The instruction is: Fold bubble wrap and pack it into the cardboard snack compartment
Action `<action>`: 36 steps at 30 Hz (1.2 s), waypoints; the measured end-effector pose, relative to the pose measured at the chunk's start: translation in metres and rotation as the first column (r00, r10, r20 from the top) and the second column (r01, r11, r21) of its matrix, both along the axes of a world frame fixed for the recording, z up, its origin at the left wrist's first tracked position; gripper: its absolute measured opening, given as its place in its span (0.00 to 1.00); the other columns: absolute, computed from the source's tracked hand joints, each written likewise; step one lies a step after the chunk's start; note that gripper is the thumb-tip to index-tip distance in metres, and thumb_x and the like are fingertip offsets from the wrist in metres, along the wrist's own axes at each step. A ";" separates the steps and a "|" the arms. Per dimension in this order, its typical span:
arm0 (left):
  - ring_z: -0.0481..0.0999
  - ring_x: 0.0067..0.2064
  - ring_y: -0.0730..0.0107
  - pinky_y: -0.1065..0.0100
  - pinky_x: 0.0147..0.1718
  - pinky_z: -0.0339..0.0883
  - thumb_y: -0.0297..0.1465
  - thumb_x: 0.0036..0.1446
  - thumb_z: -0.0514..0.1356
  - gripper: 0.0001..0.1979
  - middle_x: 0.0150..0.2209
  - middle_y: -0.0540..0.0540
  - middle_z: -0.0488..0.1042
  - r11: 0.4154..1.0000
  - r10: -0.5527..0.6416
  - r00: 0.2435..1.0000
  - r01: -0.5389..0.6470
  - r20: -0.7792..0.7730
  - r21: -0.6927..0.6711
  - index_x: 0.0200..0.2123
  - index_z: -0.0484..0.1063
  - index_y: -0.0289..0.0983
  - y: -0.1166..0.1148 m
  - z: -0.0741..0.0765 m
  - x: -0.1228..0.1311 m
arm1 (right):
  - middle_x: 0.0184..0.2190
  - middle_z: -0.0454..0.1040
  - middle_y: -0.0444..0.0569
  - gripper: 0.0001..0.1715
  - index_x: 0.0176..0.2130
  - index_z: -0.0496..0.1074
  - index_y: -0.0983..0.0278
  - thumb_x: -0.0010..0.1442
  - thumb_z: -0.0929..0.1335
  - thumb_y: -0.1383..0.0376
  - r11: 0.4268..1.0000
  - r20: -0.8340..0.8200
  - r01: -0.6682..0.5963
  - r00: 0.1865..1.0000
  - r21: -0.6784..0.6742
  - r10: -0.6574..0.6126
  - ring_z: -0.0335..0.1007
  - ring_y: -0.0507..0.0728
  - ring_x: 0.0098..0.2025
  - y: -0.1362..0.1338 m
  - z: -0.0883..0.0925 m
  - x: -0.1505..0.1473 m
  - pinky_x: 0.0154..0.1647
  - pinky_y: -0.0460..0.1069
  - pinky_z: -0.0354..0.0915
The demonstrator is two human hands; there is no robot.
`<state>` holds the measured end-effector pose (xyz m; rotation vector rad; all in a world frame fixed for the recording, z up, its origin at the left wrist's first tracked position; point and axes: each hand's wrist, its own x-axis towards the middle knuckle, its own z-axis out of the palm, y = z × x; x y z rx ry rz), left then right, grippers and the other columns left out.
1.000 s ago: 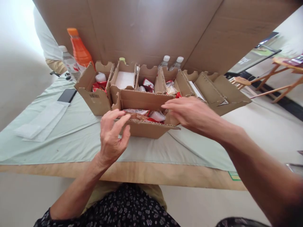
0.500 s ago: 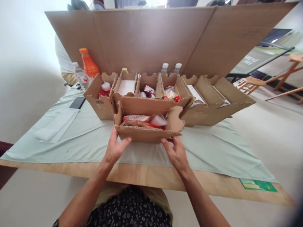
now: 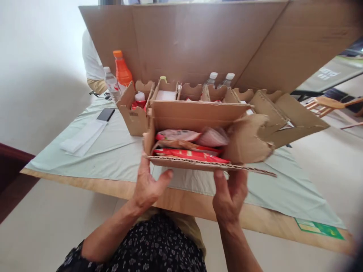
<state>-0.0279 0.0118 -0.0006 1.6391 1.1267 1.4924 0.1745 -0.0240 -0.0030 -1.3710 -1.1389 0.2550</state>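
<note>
An open cardboard box [image 3: 198,114] is held up in front of me between both hands. My left hand [image 3: 150,185] grips its lower left corner, thumb along the front. At the lower right, my right hand [image 3: 230,190] is closed on it, thumb on the front wall and the other fingers partly hidden. Inside lie a red packet [image 3: 193,155], a brownish packet [image 3: 181,145], a pinkish-white packet [image 3: 177,135] and a clear plastic-wrapped item [image 3: 212,136]. The right end flap [image 3: 251,138] leans outward, blurred.
Behind stands a row of cardboard boxes [image 3: 133,122] holding packets, before a tall cardboard panel [image 3: 193,45]. An orange bottle [image 3: 123,70] and clear bottles [image 3: 112,83] stand there. A phone [image 3: 105,114] and white sheets [image 3: 82,138] lie on the green cloth [image 3: 119,162]. Someone's white sleeve [image 3: 92,54] shows far left.
The box has come up and closer to me in both hands, now covering more of the row behind. More of the red packet shows. My view has shifted slightly left.
</note>
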 end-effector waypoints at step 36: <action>0.47 0.78 0.49 0.48 0.71 0.58 0.34 0.63 0.64 0.46 0.78 0.40 0.43 0.812 0.582 0.812 -0.579 0.041 -0.069 0.76 0.43 0.49 -0.023 -0.061 -0.117 | 0.75 0.54 0.62 0.36 0.73 0.55 0.72 0.74 0.58 0.57 0.591 0.272 -0.683 0.526 -0.430 0.806 0.49 0.62 0.77 0.190 -0.039 -0.221 0.76 0.57 0.49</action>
